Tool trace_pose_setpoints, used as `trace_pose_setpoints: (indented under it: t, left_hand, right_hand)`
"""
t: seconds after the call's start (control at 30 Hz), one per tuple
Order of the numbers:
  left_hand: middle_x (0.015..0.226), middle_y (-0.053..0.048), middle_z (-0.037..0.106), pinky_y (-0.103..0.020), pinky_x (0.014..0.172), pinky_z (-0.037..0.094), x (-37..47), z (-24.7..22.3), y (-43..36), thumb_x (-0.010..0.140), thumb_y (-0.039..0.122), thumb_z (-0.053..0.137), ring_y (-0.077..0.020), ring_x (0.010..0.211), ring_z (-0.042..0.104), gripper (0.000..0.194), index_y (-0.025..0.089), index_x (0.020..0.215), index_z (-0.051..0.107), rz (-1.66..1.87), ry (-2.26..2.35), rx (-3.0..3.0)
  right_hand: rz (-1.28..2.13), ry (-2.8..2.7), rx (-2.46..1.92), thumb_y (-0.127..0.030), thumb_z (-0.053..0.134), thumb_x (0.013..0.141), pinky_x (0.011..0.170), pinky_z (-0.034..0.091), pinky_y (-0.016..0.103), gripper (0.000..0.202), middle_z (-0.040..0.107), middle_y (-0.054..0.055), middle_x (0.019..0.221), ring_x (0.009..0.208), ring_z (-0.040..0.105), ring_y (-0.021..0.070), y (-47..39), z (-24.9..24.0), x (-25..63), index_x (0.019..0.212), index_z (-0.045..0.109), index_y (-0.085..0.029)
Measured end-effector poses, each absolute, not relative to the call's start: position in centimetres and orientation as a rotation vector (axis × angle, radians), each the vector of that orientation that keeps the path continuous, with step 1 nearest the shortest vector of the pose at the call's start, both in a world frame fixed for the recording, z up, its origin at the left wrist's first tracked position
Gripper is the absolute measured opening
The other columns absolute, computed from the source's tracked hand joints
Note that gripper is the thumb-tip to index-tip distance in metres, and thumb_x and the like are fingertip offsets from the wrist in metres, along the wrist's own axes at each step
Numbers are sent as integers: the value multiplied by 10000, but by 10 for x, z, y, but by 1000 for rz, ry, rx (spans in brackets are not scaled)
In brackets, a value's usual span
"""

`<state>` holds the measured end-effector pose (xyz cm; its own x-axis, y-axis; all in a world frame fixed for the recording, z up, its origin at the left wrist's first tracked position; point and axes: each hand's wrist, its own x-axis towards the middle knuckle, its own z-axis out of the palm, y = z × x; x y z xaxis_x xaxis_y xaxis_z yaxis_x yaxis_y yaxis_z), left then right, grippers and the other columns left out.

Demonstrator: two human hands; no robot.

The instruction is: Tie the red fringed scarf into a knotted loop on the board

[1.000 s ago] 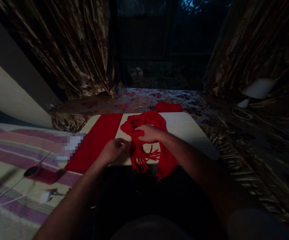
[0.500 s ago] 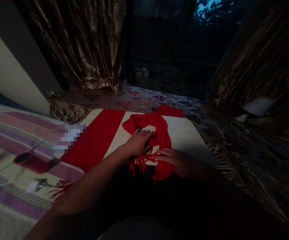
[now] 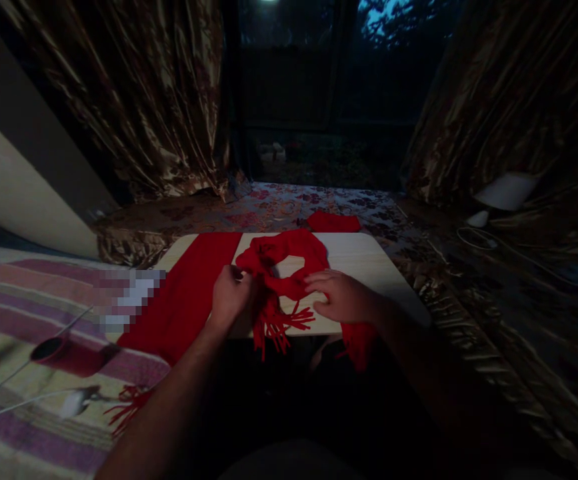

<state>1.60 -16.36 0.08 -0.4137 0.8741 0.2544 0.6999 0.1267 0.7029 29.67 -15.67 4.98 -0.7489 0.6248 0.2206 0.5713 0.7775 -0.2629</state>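
Observation:
A red scarf [image 3: 313,247] with fringed ends lies in a rough ring on the pale wooden table [image 3: 359,253]. My left hand [image 3: 231,293] is closed, its thumb and forefinger pinched at the ring's left side. On the opposite side, my right hand [image 3: 349,297] has its fingers curled onto the lower right of the ring, with the thumb below. One fringed end spreads over the front edge between my hands. Another red end hangs under my right wrist. To the left, a flat red cloth strip [image 3: 189,287] crosses the table.
Striped bedding [image 3: 13,300] fills the left side, with a red cup-like container [image 3: 69,355], cables and a white plug [image 3: 75,403] on it. More red fabric [image 3: 333,221] lies beyond the table's far edge. A small white lamp [image 3: 506,192] stands at the right. Curtains frame the dark window.
My left hand has moved left and gone from lying flat to a pinch. The scarf's right strand has bent inward, closing the ring. My right hand has shifted slightly upward.

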Motion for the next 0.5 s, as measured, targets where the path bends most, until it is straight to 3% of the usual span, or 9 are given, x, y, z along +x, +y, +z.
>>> trace_pose_setpoints:
  t: [0.07, 0.13, 0.23, 0.4, 0.5]
  left_hand:
    - [977, -163, 738, -339, 727, 491, 16, -1, -171, 865, 506, 574, -293, 896, 703, 385, 167, 1043, 623, 843, 2136, 1571]
    - [956, -192, 745, -345, 708, 471, 21, -4, -179, 843, 586, 591, -331, 911, 710, 441, 173, 991, 633, 605, 2096, 1681]
    - [970, -226, 743, -354, 684, 457, 30, -9, -184, 769, 597, 674, -371, 905, 712, 467, 175, 967, 653, 484, 2114, 1787]
    - [841, -158, 754, -316, 693, 465, 41, -23, -163, 679, 276, 766, -307, 847, 718, 163, 195, 801, 695, 870, 1864, 1602]
    - [716, -94, 721, -281, 605, 478, 53, -27, -145, 679, 168, 714, -216, 639, 675, 128, 171, 804, 687, 1221, 1542, 1098]
  right_hand:
    - [276, -2576, -963, -254, 647, 852, 1106, 420, 392, 446, 638, 137, 1379, 1271, 589, 258, -151, 49, 256, 1288, 664, -161]
    - [257, -2600, -1012, -268, 729, 798, 1097, 423, 394, 616, 578, 186, 1441, 1319, 552, 292, -144, 45, 219, 1378, 581, -121]
    - [253, -2743, -1287, -219, 703, 802, 915, 503, 390, 402, 721, 211, 1159, 1085, 685, 322, -131, 38, 186, 1186, 682, -101]
    - [530, -2472, -1352, -252, 660, 839, 682, 459, 272, 154, 758, 116, 952, 858, 699, 238, -106, 32, 182, 937, 712, -144]
    - [895, -2198, -1252, -402, 584, 926, 621, 428, 231, 288, 733, 40, 805, 738, 658, 173, -87, 25, 187, 860, 707, -150]
